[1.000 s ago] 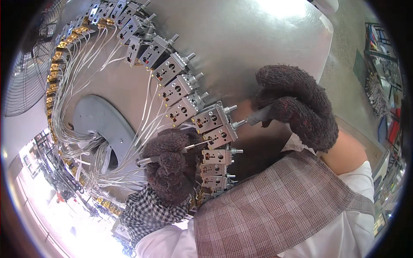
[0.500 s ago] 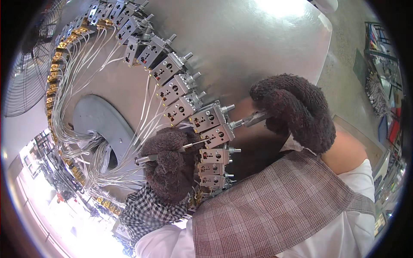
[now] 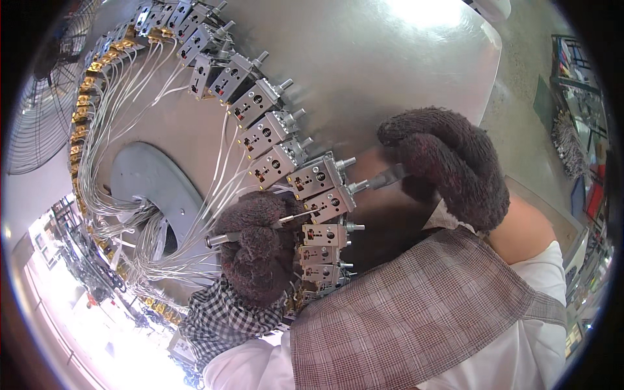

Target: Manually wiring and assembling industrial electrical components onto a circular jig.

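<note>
My left hand [image 3: 253, 244], in a dark knitted glove, is closed around a slim metal screwdriver [image 3: 296, 218]. Its thin shaft reaches to the face of a boxy metal control unit [image 3: 330, 205], and its other end [image 3: 214, 240] sticks out past my fingers. My right hand [image 3: 448, 162], gloved the same way, is closed on a grey metal tool [image 3: 388, 176]. That tool's far end meets the unit's projecting shaft [image 3: 357, 187]; its handle is hidden in the glove. Another such unit [image 3: 317, 179] sits right beside this one.
Several similar units [image 3: 260, 102] stand in a curved row along the metal table [image 3: 338, 65]. Thin silvery lines [image 3: 221, 156] run from them to a grey oval piece [image 3: 153, 166] and brass-coloured parts [image 3: 79, 117]. A caged fan [image 3: 39, 123] is at the far left.
The grey tool in my right hand has turned about the unit's shaft, showing a darker side. My right hand has tilted slightly; my left hand stays almost where it was.
</note>
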A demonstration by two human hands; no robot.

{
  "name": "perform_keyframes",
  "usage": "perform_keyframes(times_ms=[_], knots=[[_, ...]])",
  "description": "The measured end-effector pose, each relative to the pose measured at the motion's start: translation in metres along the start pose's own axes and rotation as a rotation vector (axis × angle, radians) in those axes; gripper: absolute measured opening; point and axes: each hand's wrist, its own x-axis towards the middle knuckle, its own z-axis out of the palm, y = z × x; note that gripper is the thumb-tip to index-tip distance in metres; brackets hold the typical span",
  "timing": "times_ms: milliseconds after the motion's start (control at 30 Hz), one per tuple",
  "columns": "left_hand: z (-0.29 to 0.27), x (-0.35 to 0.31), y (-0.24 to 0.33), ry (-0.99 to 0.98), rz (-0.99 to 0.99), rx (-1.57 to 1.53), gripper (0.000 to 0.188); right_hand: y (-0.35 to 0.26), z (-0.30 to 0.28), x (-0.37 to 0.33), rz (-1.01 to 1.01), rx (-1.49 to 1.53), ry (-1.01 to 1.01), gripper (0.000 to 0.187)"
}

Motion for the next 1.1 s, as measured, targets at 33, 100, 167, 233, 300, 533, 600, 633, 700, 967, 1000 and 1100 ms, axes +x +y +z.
perform_keyframes(times_ms=[33, 100, 167, 233, 300, 533, 600, 633, 700, 967, 1000, 1100], knots=[[-0.004, -0.001, 0.000, -0.018, -0.003, -0.040, 0.036, -0.005, -0.003, 0.001, 0.075, -0.065, -0.038, 0.029], [0.005, 0.003, 0.002, 0.009, -0.026, 0.002, 0.036, 0.000, -0.003, 0.002, 0.155, -0.134, -0.069, 0.029], [0.016, 0.005, 0.003, 0.036, -0.048, 0.045, 0.035, 0.017, 0.003, 0.005, -0.171, -0.026, 0.047, 0.028], [0.023, 0.007, 0.003, 0.060, -0.027, 0.151, 0.036, 0.018, -0.002, 0.004, -0.266, -0.227, 0.010, 0.028], [0.017, 0.004, 0.000, 0.042, 0.035, 0.194, 0.038, 0.014, -0.005, 0.003, -0.364, -0.425, -0.032, 0.029], [0.025, 0.004, 0.001, 0.119, -0.029, 0.135, 0.042, 0.016, -0.003, 0.008, -0.164, -0.143, 0.018, 0.040], [0.014, 0.004, 0.000, 0.102, -0.036, 0.151, 0.043, 0.021, -0.008, 0.009, -0.420, -0.496, -0.001, 0.041], [0.010, 0.005, -0.001, 0.086, -0.040, 0.166, 0.044, 0.023, -0.011, 0.009, -0.546, -0.674, -0.011, 0.042], [0.011, -0.002, 0.003, 0.079, -0.045, 0.113, 0.046, 0.017, -0.008, 0.009, -0.686, -0.837, -0.042, 0.043], [0.008, -0.002, -0.003, -0.056, -0.138, -0.267, 0.057, -0.005, -0.001, 0.006, 0.352, 0.055, 0.048, 0.026], [0.008, -0.003, -0.004, -0.007, -0.115, -0.267, 0.057, -0.005, 0.001, 0.004, 0.351, 0.053, 0.049, 0.026], [0.011, -0.002, -0.003, 0.039, -0.087, -0.200, 0.057, 0.004, 0.002, 0.001, 0.155, -0.029, 0.060, 0.024]])
